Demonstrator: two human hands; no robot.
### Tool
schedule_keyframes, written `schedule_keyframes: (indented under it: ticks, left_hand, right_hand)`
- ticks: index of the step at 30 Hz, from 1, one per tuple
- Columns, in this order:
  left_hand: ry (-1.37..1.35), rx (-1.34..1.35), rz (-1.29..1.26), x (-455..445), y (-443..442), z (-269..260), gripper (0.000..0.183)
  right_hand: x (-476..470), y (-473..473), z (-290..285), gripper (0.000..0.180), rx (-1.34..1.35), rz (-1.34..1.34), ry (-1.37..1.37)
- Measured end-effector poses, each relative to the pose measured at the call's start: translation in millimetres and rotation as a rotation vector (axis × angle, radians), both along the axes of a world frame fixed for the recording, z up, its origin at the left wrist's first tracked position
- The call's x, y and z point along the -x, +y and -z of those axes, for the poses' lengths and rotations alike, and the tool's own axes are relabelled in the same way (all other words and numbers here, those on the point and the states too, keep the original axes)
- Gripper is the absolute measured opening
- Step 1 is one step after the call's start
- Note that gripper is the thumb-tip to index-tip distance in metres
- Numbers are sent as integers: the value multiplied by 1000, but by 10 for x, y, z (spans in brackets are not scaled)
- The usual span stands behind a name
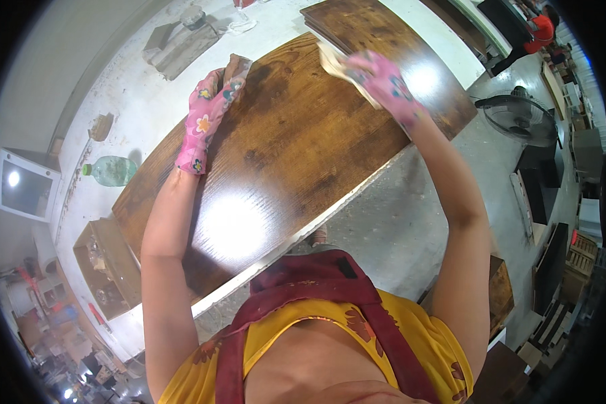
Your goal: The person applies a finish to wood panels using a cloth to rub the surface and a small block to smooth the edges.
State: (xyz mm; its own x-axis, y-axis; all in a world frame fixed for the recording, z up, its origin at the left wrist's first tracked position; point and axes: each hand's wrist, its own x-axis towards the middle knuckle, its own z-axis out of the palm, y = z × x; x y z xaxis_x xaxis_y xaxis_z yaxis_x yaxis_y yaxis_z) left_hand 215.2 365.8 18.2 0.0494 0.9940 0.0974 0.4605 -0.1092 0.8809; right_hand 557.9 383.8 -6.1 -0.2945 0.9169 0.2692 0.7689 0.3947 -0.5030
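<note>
A glossy brown wood-grain board (293, 136) lies on the white workbench before me. My left hand (209, 113), in a pink flowered glove, is at the board's far left edge with a brown piece (236, 68) between thumb and fingers; its kind cannot be told. My right hand (384, 83), in a matching glove and blurred, holds a cream cloth (336, 63) over the board's right end. Beside it, a stack of similar boards (368, 25) lies at the far right.
A green-capped plastic bottle (113, 170) and an open cardboard box (113, 267) lie left. Grey blocks (182, 50) sit on the far bench. A fan (520, 118) stands on the right, with a person in red (540, 33) beyond. A red-handled tool (98, 315) lies near the box.
</note>
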Motion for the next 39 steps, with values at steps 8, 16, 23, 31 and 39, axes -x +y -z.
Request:
schedule_keyframes:
  ticks: [8,16,23,31,39]
  left_hand:
    - [112,-16,-4,-4,34,13,49]
    - [243,-113,-28,14,28,90,61]
    - [366,-130,25,-37,-66,-113,59]
    - [353,-184,-33,23,-9,25,53]
    - [316,-176,-37,-49,-47,-86,58]
  right_hand:
    - [-871,-1685,-328,34,148,249,270]
    - [-600,-1128,-53,25,406,260,393]
    - [-40,9,-115,33,252,-18,388]
    - [678,1183,-40,33,422,49,602]
    - [550,699,-89,36,373,247,690]
